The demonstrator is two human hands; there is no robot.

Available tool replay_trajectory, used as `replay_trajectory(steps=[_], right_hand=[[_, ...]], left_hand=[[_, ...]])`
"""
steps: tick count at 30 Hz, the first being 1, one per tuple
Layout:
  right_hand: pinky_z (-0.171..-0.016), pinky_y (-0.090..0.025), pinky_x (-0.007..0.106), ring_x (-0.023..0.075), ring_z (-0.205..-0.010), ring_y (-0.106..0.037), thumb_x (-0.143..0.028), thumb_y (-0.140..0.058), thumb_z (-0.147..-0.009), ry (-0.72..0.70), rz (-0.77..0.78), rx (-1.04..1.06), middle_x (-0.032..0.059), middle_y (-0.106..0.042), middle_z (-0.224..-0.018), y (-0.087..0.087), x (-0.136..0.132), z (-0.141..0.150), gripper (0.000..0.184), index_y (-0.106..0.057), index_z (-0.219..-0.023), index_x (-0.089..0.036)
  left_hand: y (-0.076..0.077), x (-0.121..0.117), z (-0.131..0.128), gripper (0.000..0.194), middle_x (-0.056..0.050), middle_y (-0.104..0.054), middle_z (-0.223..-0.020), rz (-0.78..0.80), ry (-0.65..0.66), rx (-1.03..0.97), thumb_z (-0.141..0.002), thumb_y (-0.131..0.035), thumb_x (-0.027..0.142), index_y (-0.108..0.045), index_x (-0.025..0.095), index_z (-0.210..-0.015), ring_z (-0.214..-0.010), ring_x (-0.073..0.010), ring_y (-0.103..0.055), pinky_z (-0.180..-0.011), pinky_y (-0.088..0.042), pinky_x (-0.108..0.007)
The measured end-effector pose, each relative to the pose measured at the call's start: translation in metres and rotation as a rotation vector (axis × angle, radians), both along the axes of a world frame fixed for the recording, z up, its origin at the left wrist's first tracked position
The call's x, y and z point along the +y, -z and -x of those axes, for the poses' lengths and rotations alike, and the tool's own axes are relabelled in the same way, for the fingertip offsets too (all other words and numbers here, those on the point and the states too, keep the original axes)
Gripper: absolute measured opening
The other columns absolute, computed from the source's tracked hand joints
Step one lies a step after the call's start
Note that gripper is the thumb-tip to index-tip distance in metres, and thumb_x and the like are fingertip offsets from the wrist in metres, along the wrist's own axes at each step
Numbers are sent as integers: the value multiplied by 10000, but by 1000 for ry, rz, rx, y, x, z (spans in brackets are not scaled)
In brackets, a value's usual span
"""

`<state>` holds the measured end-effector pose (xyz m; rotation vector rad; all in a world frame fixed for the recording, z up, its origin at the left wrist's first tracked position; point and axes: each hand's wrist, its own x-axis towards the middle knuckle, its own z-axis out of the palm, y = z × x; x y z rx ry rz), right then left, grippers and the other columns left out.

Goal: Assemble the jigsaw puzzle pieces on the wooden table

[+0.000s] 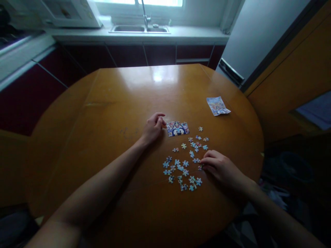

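Observation:
A partly assembled jigsaw puzzle [178, 129] lies on the table, showing a dark blue cartoon face with white around the eyes. At its left edge rests my left hand [153, 128], its fingers loosely bent and slightly apart, with the fingertips close to or touching the border. My right hand [219, 165] is low over the table on the right, thumb and fingers pinched at a small puzzle piece [200, 167]. Between and below the hands, several loose puzzle pieces [180, 167] are scattered, mostly light blue. One piece [200, 128] sits apart, right of the assembled part.
A creased picture sheet [217, 105] lies at the right on the brown wooden table [124, 93]. Beyond the table are a counter with a sink [129, 29], a white microwave [72, 13] at left and a fridge [258, 38] at right.

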<state>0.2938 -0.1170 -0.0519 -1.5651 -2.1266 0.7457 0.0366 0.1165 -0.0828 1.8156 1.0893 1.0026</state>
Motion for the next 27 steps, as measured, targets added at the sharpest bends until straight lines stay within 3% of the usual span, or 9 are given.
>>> replay_trajectory(steps=[14, 27], right_hand=[[-811, -515, 352, 201, -893, -611, -183, -565, -976, 60, -25, 30, 74, -647, -987, 0, -3, 5, 119, -673, -931, -206], [-804, -530, 387, 220, -889, -633, -243, -513, -1010, 107, -87, 16, 90, -690, -982, -1, -3, 4, 217, -721, -954, -215]], left_hand=[[4, 2, 0, 247, -25, -693, -747, 9, 2, -4, -967, -453, 220, -637, 150, -1116, -619, -130, -629, -595, -466, -258], [4, 1, 0, 242, -36, -704, -773, -1, 2, 12, -970, -457, 224, -647, 162, -1105, -651, -140, -636, -619, -479, -270]])
